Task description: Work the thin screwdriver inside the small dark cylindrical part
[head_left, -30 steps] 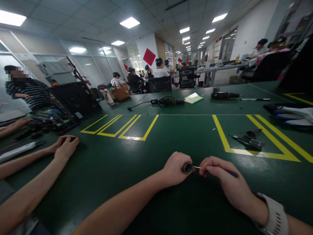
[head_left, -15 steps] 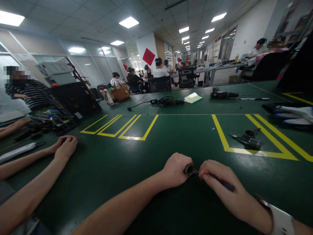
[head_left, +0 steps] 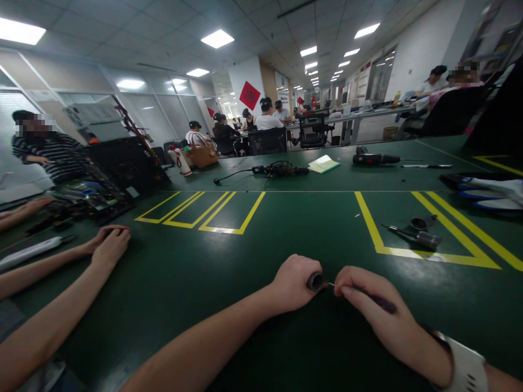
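Observation:
My left hand is closed around a dark, hollow cylindrical part, its round opening facing me. Most of that part is hidden by the fingers. Pinched in my right hand is a slim screwdriver, its dark handle lying back across the palm. The thin metal shaft points left to the side of the part beside the opening; whether the tip touches it, I cannot tell. Both hands are low over the green table.
Metal and dark parts lie inside yellow tape at right. Farther back are a power drill, a pen, a notepad and a black cabled device. A co-worker's hands rest at left near a white tool.
My right hand and the screwdriver have shifted very slightly, with the shaft lying a little flatter. My left hand keeps its hold on the cylindrical part. The view has moved a touch.

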Action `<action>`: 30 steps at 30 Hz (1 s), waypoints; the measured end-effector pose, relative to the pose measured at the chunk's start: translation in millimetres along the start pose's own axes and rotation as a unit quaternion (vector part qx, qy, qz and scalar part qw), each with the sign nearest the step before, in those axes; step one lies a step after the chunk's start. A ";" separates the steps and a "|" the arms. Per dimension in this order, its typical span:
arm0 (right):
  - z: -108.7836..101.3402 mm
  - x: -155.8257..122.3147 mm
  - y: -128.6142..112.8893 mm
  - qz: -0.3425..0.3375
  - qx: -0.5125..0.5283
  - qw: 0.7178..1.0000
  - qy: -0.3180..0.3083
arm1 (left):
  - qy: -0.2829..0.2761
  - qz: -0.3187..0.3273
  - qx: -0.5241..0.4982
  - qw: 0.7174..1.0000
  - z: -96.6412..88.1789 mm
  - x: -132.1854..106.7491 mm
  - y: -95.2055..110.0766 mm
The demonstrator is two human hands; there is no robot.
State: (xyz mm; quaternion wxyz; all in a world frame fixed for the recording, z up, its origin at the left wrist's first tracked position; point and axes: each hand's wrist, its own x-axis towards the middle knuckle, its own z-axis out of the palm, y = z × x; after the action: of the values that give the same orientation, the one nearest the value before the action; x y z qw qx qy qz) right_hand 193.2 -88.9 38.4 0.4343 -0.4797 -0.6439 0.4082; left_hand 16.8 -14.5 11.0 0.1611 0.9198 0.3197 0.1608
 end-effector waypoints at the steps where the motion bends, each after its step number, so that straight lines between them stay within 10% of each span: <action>1: 0.1 -0.3 -1.0 -0.001 0.002 1.000 -0.001 | 0.001 0.004 0.004 1.000 0.0 -0.2 0.1; 12: 1.3 4.3 2.4 0.124 0.191 0.973 0.046 | 0.030 -0.035 -0.077 0.996 -0.9 -1.0 1.6; 21: 4.1 -7.7 -4.3 -0.007 -0.029 1.000 0.003 | 0.036 -0.032 -0.032 0.998 3.4 -2.7 -1.8; 30: 4.2 2.0 4.5 0.139 0.248 0.958 0.050 | 0.048 -0.041 -0.076 0.995 -3.3 -5.9 3.5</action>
State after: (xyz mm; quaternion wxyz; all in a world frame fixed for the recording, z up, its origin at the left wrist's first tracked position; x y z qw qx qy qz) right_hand 190.0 -86.5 33.2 0.5101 -0.4616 -0.4271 0.5868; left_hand 12.9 -20.3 14.2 0.2214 0.8822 0.3517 0.2213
